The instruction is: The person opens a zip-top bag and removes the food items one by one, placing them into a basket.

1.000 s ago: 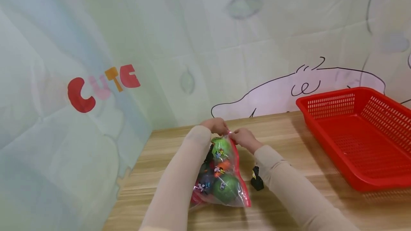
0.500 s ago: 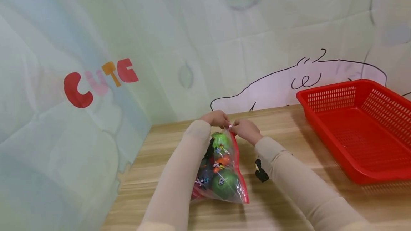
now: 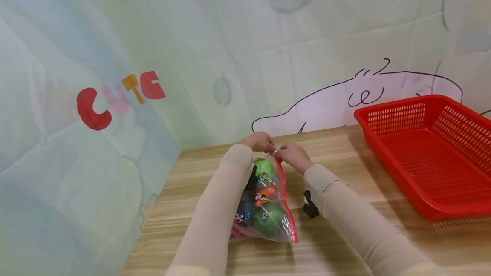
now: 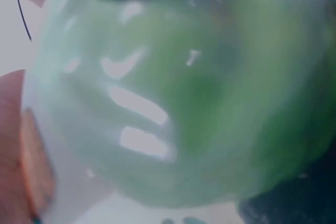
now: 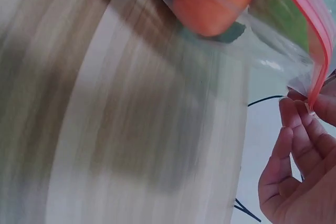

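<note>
A filled bag point(image 3: 281, 233) sits on the tabletop point(image 3: 176, 199); at its far corner, the left hand point(image 3: 261, 142) and right hand point(image 3: 293, 156) pinch the red edge point(image 3: 283, 186), apparently closing it. The next move likely calls for a firm slide along it.

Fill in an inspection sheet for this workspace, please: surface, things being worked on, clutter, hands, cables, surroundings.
Surface: wood-grain table.
Job's things: red-edged clear bag with printed figures; inside, a dark green round item, a lighter green item, an orange item; others partly hidden.
Clutter: red basket, on the right; small black object partly behind the right sleeve, not identifiable.
Hands: left hand and right hand both pinch the bag's far end, nearly meeting.
Cables: nothing seen.
Surroundings: pale, creased backdrop with line drawings and colourful "CUTE" lettering.
</note>
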Demonstrator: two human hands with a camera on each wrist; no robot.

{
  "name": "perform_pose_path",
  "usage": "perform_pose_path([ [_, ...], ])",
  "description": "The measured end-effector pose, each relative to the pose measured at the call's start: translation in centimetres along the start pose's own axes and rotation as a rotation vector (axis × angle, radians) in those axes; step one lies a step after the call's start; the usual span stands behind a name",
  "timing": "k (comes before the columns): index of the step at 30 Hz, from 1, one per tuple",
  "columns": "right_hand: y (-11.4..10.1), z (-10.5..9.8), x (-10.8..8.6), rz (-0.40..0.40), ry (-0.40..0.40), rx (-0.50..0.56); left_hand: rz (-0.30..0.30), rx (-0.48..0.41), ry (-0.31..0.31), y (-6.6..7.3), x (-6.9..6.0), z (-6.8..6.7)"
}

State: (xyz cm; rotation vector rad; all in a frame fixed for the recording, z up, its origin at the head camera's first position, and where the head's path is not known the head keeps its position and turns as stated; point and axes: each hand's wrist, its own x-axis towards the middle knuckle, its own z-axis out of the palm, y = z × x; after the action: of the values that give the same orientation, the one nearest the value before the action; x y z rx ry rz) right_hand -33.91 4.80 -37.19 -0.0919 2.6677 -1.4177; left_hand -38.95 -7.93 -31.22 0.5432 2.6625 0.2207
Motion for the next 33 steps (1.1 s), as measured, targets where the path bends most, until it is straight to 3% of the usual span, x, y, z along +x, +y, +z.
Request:
perform_pose_path([
  [6,0.2,0.1,-0.3,0.010,0.002,0.022,-0.013,0.032,0.008,-0.1,0.4,0.1],
  [16,0.6,0.0,-1.7,0.039,-0.059,0.052,-0.037,-0.010,0.021,-0.3,0.3,-0.1],
  [27,1.2,0.5,-3.6,0.009,-0.025,0.071,-0.039,-0.023,-0.002,-0.5,0.6,0.3],
  [33,1.4,0.5,-4.8,0.026,-0.014,0.104,-0.015,-0.012,0.025,-0.5,1.1,0.3],
])
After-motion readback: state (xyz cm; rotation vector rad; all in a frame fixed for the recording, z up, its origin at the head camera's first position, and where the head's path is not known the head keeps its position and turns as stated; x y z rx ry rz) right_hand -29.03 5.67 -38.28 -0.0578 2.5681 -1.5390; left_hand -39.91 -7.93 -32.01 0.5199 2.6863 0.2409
